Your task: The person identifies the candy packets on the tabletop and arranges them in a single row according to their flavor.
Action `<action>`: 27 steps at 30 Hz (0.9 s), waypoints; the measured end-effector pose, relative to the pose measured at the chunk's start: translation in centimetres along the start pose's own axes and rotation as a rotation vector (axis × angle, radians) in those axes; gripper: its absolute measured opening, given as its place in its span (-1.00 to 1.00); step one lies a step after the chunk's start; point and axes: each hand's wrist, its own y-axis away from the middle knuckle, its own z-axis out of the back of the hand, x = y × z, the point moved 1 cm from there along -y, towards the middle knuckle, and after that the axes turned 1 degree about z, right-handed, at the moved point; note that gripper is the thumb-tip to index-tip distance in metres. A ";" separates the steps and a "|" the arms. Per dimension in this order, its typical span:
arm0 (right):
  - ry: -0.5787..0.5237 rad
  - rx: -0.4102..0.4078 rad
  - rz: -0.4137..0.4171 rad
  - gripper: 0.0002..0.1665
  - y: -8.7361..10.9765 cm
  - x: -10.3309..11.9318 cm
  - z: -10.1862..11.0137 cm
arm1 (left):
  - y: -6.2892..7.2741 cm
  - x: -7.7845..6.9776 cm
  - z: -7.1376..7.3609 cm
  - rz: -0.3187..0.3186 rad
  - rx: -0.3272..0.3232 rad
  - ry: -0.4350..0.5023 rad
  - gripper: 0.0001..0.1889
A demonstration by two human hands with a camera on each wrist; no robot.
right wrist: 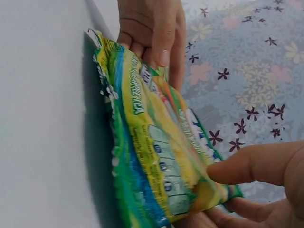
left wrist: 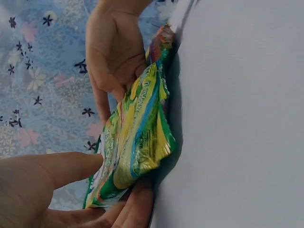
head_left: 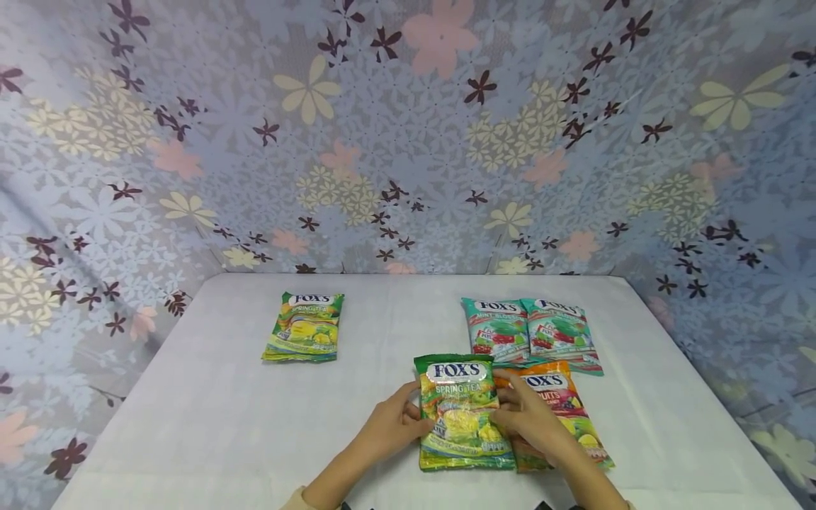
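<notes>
A green and yellow Fox's Spring Tea candy bag (head_left: 460, 418) is between both hands near the front of the table. My left hand (head_left: 390, 425) pinches its left edge, thumb on the front and fingers behind. My right hand (head_left: 524, 416) pinches the right edge, its thumb (right wrist: 251, 164) on the printed face. In the left wrist view, the bag (left wrist: 137, 133) is tilted, with its lower edge close to the white tabletop. An orange Fox's Fruits candy bag (head_left: 583, 428) lies just right of it, partly hidden by the right hand and the held bag.
Two teal Fox's mint candy bags (head_left: 500, 331) lie side by side, slightly overlapping, at the back right. Another Spring Tea bag (head_left: 307, 329) lies alone at the back left. The white table (head_left: 223, 411) is enclosed by flower-patterned cloth (head_left: 395, 142) at the back and sides.
</notes>
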 end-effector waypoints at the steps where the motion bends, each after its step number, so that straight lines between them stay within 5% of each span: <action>1: -0.003 -0.010 0.002 -0.19 -0.1 0.0 0.0 | 0.0 -0.1 0.0 0.005 -0.002 0.012 -0.23; 10: -0.026 -0.075 0.033 -0.22 -0.4 -0.6 -0.5 | -0.1 -0.2 0.4 -0.017 -0.036 0.078 -0.24; 19: -0.089 0.054 0.096 -0.15 -0.5 -0.9 -0.7 | -0.2 -0.2 1.2 -0.001 -0.052 0.028 -0.16; 27: -0.133 0.037 0.117 -0.13 -0.5 -0.9 -0.9 | -0.1 -0.6 1.5 -0.020 -0.059 -0.005 -0.17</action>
